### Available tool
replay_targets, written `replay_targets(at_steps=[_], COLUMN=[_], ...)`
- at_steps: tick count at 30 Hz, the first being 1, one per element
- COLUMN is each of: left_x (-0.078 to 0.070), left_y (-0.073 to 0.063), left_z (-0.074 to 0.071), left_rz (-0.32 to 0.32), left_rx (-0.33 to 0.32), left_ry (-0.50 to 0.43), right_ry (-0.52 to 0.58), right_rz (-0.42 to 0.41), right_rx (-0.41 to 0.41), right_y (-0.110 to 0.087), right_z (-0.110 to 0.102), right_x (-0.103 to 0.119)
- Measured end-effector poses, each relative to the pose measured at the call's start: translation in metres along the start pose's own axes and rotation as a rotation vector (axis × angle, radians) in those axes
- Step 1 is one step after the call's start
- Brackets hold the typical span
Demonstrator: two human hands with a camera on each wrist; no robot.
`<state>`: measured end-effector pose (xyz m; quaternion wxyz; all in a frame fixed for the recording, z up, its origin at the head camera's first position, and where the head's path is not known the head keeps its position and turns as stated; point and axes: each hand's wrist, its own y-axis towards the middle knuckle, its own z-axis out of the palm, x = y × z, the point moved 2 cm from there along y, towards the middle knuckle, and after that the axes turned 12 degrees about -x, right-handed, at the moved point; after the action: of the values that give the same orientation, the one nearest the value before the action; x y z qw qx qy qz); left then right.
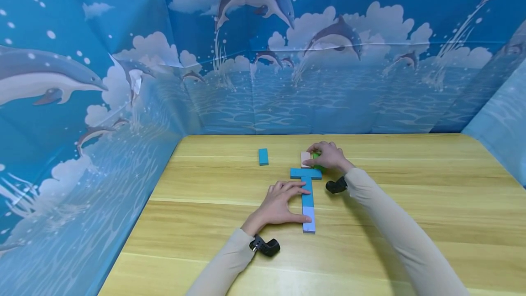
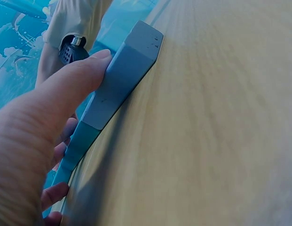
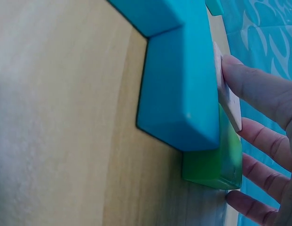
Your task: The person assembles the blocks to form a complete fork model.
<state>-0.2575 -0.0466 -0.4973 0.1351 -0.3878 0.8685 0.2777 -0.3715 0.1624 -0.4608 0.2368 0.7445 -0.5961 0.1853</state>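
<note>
On the wooden table (image 1: 411, 204) several blocks lie in a T. A blue block (image 1: 306, 173) forms the crossbar, a second blue block (image 1: 307, 198) the stem, and a pale lavender block (image 1: 309, 224) the stem's near end. My left hand (image 1: 297, 204) rests flat beside the stem, fingers on the blue block, thumb (image 2: 75, 80) against the lavender block (image 2: 122, 80). My right hand (image 1: 318, 158) is cupped over a green block (image 3: 211, 165) just behind the crossbar (image 3: 181, 94), its fingers (image 3: 263, 92) also touching a pale wooden block (image 3: 228, 101).
A lone small blue block (image 1: 263, 156) lies apart at the back, left of the T. Blue dolphin-print sheets (image 1: 123, 81) wall the table on the left, back and right. Black wrist cameras (image 1: 265, 245) sit on both forearms.
</note>
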Motion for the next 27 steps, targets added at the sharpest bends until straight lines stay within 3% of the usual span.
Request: replay_targets(at_steps=[27], left_x=[0.001], left_y=[0.0005], left_z=[0.0005], left_rz=[-0.004], left_rx=[0.004], left_ry=[0.002], right_ry=[0.004], right_rz=[-0.004], right_rx=[-0.001], right_y=[-0.004], right_z=[0.0007], right_x=[-0.0002])
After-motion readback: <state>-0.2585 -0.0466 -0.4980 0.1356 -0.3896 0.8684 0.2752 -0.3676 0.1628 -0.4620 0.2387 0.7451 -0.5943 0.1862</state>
